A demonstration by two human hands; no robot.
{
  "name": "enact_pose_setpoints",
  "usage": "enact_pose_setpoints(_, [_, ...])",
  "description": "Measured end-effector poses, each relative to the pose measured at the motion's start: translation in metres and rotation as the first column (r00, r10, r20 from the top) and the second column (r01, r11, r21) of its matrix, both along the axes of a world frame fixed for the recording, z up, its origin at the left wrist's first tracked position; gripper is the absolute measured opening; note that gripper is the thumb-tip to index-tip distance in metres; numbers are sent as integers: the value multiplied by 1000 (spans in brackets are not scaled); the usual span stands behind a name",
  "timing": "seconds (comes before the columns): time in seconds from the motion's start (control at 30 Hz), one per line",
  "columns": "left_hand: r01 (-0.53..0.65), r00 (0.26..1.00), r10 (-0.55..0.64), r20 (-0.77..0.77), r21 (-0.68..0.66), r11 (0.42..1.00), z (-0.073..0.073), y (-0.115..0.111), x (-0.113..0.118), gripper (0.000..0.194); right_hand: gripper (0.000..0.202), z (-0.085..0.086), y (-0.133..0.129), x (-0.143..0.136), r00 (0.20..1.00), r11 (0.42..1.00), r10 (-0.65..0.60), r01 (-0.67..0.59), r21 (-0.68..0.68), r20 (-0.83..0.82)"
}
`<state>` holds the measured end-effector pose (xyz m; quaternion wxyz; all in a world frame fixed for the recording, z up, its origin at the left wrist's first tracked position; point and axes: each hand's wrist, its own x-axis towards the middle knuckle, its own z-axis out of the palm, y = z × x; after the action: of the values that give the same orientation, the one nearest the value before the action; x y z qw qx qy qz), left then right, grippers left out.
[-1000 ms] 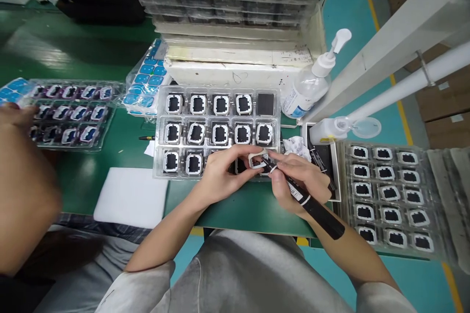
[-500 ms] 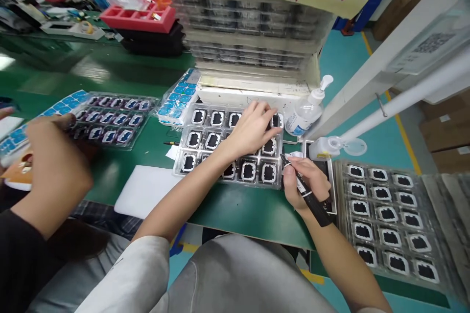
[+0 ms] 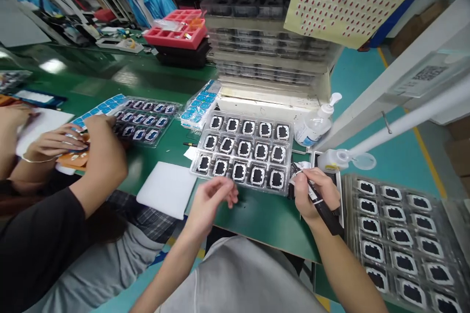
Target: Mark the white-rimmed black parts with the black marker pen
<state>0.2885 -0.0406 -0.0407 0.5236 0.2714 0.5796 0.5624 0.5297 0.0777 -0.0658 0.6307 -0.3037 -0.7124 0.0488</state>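
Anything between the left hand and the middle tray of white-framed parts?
Nothing visible: the left hand hovers just in front of the tray; the right hand, holding a black marker, is beyond its right edge.

We register bright, diffuse indoor light with soft shadows. We note white glare toward the far left of the green table [image 3: 52,65] and small glints on the clear tray [image 3: 253,187]. We find wide-angle stretching at the right-hand tray [image 3: 349,210], soft detail in the stacked trays [image 3: 271,54], and a darkened upper right corner.
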Motion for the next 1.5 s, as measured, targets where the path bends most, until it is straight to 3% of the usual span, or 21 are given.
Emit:
enact_pose_setpoints(0.1, [-74,958,120,259,-181,981,-21,-28,9,54,11,-5,1,2,1000,998,18,-19,-54,-9])
enact_pose_setpoints(0.23, [-94,928,142,344,-155,984,-32,-22,16,61,6,-10,0,3,1000,998,-14,15,-67,17])
enact_pose_setpoints(0.43, [-186,932,183,312,-20,982,-13,0,14,54,8,-16,4,4,999,997,-30,28,-65,-31])
enact_pose_setpoints(0.57, [-282,901,248,355,47,958,5,20,17,54,8,-15,8,3,989,997,-47,37,-74,-142])
enact_pose_setpoints(0.67, [-353,880,302,367,79,932,10,33,22,52,12,-15,9,5,976,997,-59,45,-70,-211])
enact_pose_setpoints(0.87, [-496,833,425,356,137,857,12,24,24,44,15,-20,14,12,947,990,-132,110,-92,-292])
enact_pose_setpoints(0.97, [-551,815,477,328,186,814,29,10,13,40,16,-24,15,12,949,986,-145,116,-120,-279])
enact_pose_setpoints(1.07, [-571,817,494,298,299,764,57,4,0,34,19,-28,14,12,959,980,-161,127,-154,-232])
enact_pose_setpoints(1.23, [-511,859,414,301,463,724,102,27,-10,20,20,-30,11,15,972,974,-175,146,-176,-159])
enact_pose_setpoints(1.33, [-487,873,364,326,521,701,114,52,-9,28,20,-28,11,14,970,972,-196,173,-162,-143])
enact_pose_setpoints(1.5, [-434,898,293,328,554,710,122,83,-2,32,18,-22,11,12,968,970,-228,216,-111,-106])
